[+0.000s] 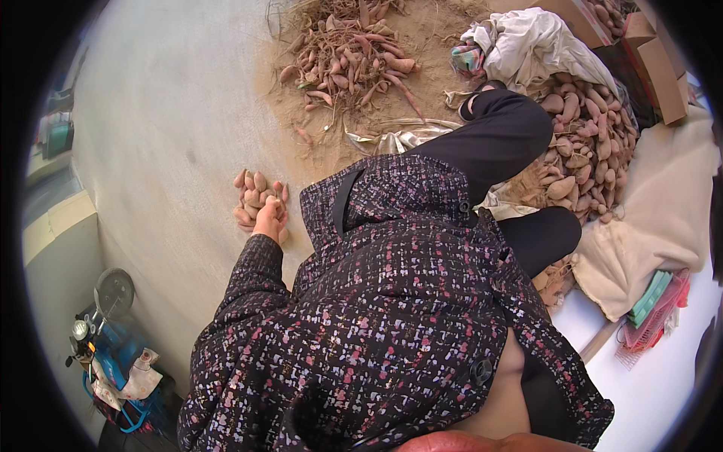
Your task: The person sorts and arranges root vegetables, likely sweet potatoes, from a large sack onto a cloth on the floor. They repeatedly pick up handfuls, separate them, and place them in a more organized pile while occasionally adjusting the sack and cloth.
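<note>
My left hand (271, 219) is over a small pile of sweet potatoes (252, 198) on the pale floor, left of my patterned coat. Its fingers are bent at the pile's edge; whether they grip a sweet potato is unclear. My right hand is out of view. Beyond my coat, a heap of thin, rooty sweet potatoes (350, 65) lies on sandy soil. A larger heap of sweet potatoes (587, 147) lies on the right, beside my dark trouser legs, partly under a white cloth (525, 48).
Cardboard boxes (658, 73) stand at the upper right. A beige cloth (644, 209) lies below the right heap, with red mesh bags (655, 322) and a green folded item (649, 298) at its lower end. A blue electric scooter or trike (116, 361) stands at the lower left.
</note>
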Available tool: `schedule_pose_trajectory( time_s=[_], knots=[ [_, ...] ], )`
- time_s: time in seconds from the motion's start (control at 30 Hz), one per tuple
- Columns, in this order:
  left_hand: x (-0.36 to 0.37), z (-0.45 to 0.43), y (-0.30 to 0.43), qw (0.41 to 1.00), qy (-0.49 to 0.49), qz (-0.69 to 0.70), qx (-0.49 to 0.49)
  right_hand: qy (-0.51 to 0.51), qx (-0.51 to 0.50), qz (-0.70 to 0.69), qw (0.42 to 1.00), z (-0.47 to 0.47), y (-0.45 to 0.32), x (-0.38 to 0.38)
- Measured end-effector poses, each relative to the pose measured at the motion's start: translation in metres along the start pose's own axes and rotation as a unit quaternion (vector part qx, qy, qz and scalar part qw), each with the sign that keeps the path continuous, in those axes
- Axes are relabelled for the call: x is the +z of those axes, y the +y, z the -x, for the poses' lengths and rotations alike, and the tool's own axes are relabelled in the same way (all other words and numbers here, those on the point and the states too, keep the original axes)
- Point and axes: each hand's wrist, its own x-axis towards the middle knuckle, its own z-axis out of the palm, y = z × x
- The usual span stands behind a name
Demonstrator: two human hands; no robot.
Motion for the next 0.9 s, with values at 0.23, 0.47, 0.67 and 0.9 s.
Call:
schedule_pose_trajectory(
  time_s=[0.23,0.47,0.67,0.9],
  knots=[
    [-0.014,0.004,0.007,0.999,0.032,0.032,0.015,-0.003,0.004,0.003,1.0,-0.002,-0.006,0.0],
    [-0.011,0.012,0.01,0.997,0.073,-0.013,0.015,0.0,0.005,0.005,1.0,-0.006,-0.009,-0.005],
    [-0.055,-0.002,-0.001,0.996,0.091,-0.014,0.006,0.002,0.01,-0.002,1.0,-0.003,-0.005,-0.005],
    [-0.077,-0.024,-0.031,0.993,0.111,0.022,-0.026,0.026,0.003,-0.018,0.999,-0.009,-0.009,-0.018]
  ],
)
